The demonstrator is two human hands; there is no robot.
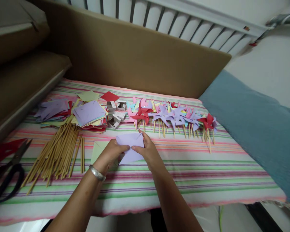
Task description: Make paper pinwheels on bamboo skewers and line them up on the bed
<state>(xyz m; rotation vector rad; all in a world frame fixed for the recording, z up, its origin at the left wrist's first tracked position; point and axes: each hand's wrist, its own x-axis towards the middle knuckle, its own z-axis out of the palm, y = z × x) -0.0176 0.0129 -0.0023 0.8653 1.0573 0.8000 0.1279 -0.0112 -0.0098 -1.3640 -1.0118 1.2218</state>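
Note:
A square of purple paper [130, 155] with slits at its corners is held between my two hands, just above the striped cloth. My left hand [112, 151], with a silver bangle at the wrist, pinches its left side, thumb on top. On the right side my right hand [148, 149] grips it the same way, the thumb near the middle. Partly under my left hand lies a pale green paper square [99, 149]. Behind my hands is a row of finished paper pinwheels [176, 116] on sticks, in purple, red, pink and other colours.
To the left lie a heap of wooden sticks [60, 149], a stack of coloured paper squares [88, 113], loose purple cut pieces [53, 108] and small open boxes [114, 120]. Black-handled scissors [15, 169] rest at the far left. A brown board [135, 58] stands along the back.

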